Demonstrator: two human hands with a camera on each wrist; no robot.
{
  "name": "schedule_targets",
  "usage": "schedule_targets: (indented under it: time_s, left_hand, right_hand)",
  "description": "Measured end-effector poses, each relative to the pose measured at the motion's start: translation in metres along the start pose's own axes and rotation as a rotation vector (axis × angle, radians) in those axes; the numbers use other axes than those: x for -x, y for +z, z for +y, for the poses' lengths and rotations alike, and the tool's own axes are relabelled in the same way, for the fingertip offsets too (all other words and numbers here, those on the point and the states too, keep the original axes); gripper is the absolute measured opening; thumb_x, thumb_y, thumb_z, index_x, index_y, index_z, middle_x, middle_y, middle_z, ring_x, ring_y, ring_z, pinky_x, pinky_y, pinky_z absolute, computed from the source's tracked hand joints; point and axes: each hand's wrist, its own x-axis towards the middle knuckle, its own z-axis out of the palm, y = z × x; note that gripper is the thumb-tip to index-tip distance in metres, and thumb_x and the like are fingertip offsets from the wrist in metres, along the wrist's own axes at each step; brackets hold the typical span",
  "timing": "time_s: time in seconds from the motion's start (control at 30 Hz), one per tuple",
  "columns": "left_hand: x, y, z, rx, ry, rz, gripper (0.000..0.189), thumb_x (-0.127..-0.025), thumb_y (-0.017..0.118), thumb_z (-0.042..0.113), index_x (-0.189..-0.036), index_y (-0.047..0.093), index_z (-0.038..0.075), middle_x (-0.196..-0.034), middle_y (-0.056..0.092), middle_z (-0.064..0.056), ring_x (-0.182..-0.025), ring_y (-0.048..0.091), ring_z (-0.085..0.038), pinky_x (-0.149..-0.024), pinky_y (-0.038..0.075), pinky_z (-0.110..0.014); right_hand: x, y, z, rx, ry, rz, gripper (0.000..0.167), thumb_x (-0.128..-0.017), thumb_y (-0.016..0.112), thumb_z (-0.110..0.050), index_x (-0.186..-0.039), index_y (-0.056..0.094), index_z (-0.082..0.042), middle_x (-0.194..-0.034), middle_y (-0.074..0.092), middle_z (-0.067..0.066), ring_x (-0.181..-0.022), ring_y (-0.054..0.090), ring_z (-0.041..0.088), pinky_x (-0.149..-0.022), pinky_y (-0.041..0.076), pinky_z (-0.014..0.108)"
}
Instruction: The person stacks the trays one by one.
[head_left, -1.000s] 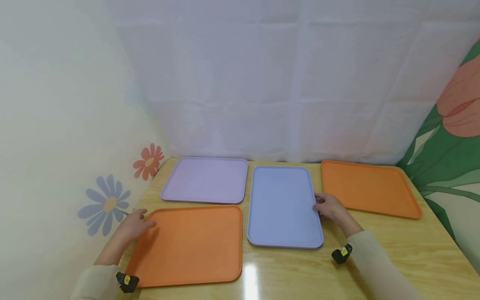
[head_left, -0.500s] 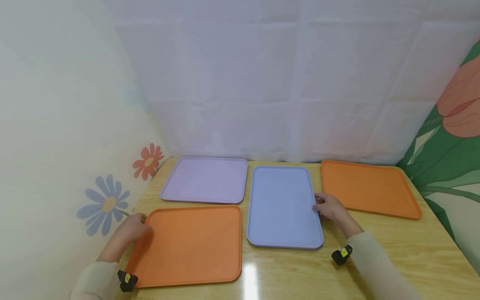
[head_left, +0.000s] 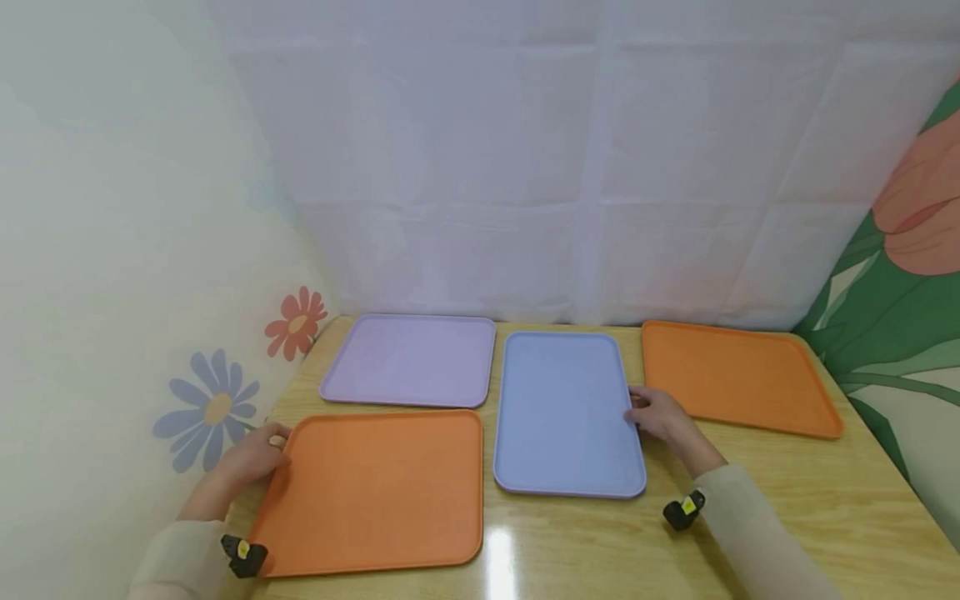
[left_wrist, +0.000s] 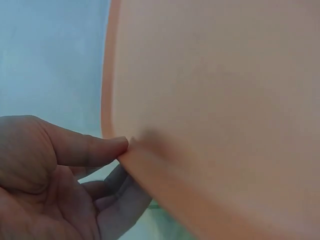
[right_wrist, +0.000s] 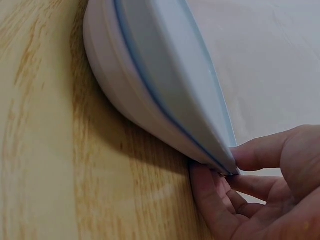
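The orange tray [head_left: 375,496] was lower left in the frame, its left rim pinched by the left hand [head_left: 251,458]; near centre, the right hand [head_left: 662,415] gripped the blue tray [head_left: 566,417] by its right edge. A lilac tray [head_left: 412,360] sat left of centre, a second orange tray [head_left: 738,379] right, on a wooden table [head_left: 570,542] below white cloth [head_left: 480,167].

We read no text, labels, brands, numbers or signs anywhere; yellow patches [head_left: 688,503] on both wrist cameras [head_left: 678,516] were too small to tell.
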Motion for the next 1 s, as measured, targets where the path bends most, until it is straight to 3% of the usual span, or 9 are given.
schedule_targets:
  time_s: [0.13, 0.27, 0.5, 0.7, 0.87, 1.0]
  left_hand:
    - [0.003, -0.003, 0.001, 0.137, -0.028, -0.043, 0.04, -0.093, 0.052, 0.0, -0.13, 0.041, -0.013, -0.094, 0.056, -0.02, -0.08, 0.058, -0.025, -0.067, 0.053, -0.036]
    - [0.005, -0.004, 0.002, 0.268, -0.037, -0.073, 0.044, -0.097, 0.048, -0.002, -0.136, 0.032, -0.013, -0.094, 0.059, -0.017, -0.077, 0.06, -0.022, -0.066, 0.056, -0.037]
    - [0.011, -0.012, 0.0, 0.339, 0.017, -0.097, 0.047, -0.102, 0.05, 0.003, -0.14, 0.028, -0.011, -0.117, 0.059, -0.035, -0.089, 0.066, -0.027, -0.076, 0.06, -0.044]
    - [0.018, -0.022, -0.004, 0.45, 0.078, -0.104, 0.051, -0.104, 0.05, 0.006, -0.144, 0.023, -0.01, -0.117, 0.062, -0.028, -0.092, 0.068, -0.024, -0.078, 0.061, -0.045]
    - [0.021, -0.029, -0.004, 0.481, 0.115, -0.086, 0.056, -0.105, 0.05, 0.007, -0.147, 0.017, -0.011, -0.126, 0.057, -0.033, -0.097, 0.067, -0.018, -0.082, 0.061, -0.046]
    - [0.021, -0.032, -0.006, 0.502, 0.115, -0.07, 0.057, -0.106, 0.049, 0.009, -0.147, 0.016, -0.011, -0.122, 0.062, -0.022, -0.096, 0.067, -0.014, -0.085, 0.06, -0.046]
  right_hand:
    - [-0.001, 0.0, 0.001, 0.004, -0.006, 0.006, 0.059, -0.096, 0.059, -0.003, -0.15, 0.039, 0.007, -0.131, 0.053, 0.028, -0.114, 0.056, 0.035, -0.094, 0.056, 0.047]
    - [-0.002, 0.0, 0.0, -0.008, 0.002, 0.002, 0.059, -0.096, 0.059, -0.002, -0.15, 0.039, 0.007, -0.131, 0.053, 0.028, -0.114, 0.056, 0.035, -0.095, 0.055, 0.048]
    - [-0.003, 0.001, 0.001, -0.037, 0.008, -0.011, 0.06, -0.096, 0.059, -0.001, -0.152, 0.037, 0.006, -0.134, 0.052, 0.029, -0.117, 0.057, 0.036, -0.094, 0.056, 0.047]
    - [-0.003, -0.001, 0.003, -0.045, -0.006, -0.015, 0.06, -0.096, 0.059, 0.0, -0.151, 0.037, 0.008, -0.134, 0.053, 0.031, -0.116, 0.058, 0.037, -0.093, 0.057, 0.047]
    - [-0.002, -0.001, 0.003, -0.056, -0.007, -0.019, 0.06, -0.096, 0.059, 0.0, -0.151, 0.036, 0.008, -0.135, 0.052, 0.032, -0.116, 0.059, 0.037, -0.093, 0.057, 0.047]
    - [-0.002, -0.001, 0.004, -0.065, -0.013, -0.018, 0.059, -0.097, 0.06, -0.001, -0.15, 0.038, 0.009, -0.136, 0.053, 0.032, -0.117, 0.059, 0.038, -0.094, 0.057, 0.047]
